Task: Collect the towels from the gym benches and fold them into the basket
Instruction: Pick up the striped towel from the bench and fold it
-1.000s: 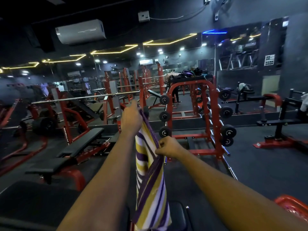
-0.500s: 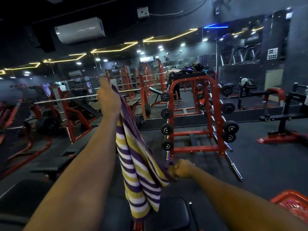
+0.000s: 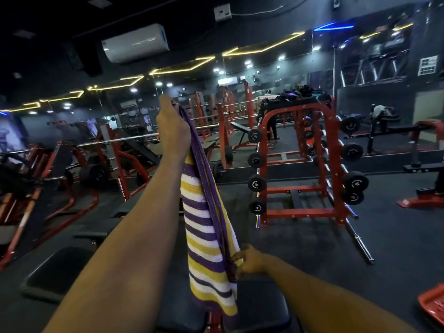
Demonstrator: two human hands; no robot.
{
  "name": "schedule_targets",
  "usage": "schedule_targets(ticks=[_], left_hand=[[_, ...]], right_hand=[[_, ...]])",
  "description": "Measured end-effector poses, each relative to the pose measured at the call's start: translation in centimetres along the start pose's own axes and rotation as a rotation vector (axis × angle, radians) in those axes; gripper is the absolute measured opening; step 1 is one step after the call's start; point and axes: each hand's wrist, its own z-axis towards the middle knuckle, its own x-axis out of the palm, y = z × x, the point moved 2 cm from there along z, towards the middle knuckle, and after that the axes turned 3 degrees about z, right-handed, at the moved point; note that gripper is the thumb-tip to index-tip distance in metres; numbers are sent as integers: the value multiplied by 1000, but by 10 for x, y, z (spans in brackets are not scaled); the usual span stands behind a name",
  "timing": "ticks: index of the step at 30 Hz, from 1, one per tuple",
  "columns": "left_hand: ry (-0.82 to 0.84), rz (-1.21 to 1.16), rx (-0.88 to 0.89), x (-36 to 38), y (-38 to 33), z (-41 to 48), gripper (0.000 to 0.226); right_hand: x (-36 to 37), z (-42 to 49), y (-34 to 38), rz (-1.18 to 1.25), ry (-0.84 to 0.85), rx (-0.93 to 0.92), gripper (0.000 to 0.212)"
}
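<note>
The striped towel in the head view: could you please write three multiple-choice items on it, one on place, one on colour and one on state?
1. Where does the basket show?
A. lower right corner
B. top left
C. on the bench

2. Which colours stripe the towel?
A. red, black
B. purple, yellow, white
C. green, grey

3. How is the towel held?
A. flat on the floor
B. left hand grips the top, right hand pinches an edge lower down
C. draped over the rack

Answers:
1 A, its red rim sits there.
2 B, its bands show these.
3 B, it hangs between both hands above the bench pad.
</note>
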Motion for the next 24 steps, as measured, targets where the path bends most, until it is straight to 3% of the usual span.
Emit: schedule_targets(ticks=[4,7,12,18,22,24], left_hand=[[1,33,-17,-4,11,2,18],[18,17,-18,-4,14,1,16],[9,31,2,-8,14,0,19],[-43,15,33,-12,12,2,10],[-99,44,41,-17,4,4,13],[-139,65,59,-20,-3,4,15]], right_hand=[[3,3,12,235,-143,-180,34],[4,7,21,351,-233,-230,30],[10,11,25,258,-139,-188,45],[20,15,18,-47,-54,4,76],[17,17,23,109,-271,38,56],[17,18,24,158,-319,105,63]])
